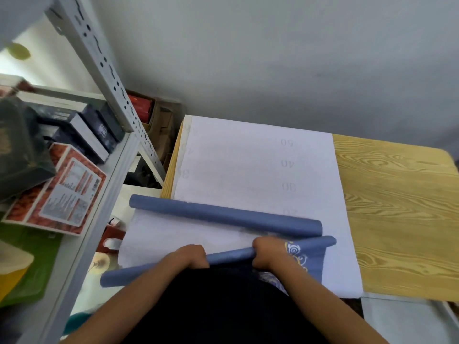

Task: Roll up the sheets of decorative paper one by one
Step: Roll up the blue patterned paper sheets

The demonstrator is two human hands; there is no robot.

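Both hands grasp one blue roll of decorative paper (229, 256) at the near edge of the wooden surface (397, 207). The left hand (190, 256) has its fingers curled over the roll left of its middle, and the right hand (267, 254) is wrapped round it just to the right, with a short bare stretch of roll between the two sets of fingers. Left of the left fingers the roll runs out past the edge of the surface; right of the right fingers its end lies on white paper, and a flap (308, 259) printed with gold and white swirls hangs loose from it (the unrolled remainder). Just beyond the fingers, nearly touching the held roll at its right end, lies a second blue roll (223, 216), finished and free of both hands. Both rest on white backing sheets (248, 165) marked with faint numbers. Far left of the fingers stands a metal shelf (104, 184) of boxes.
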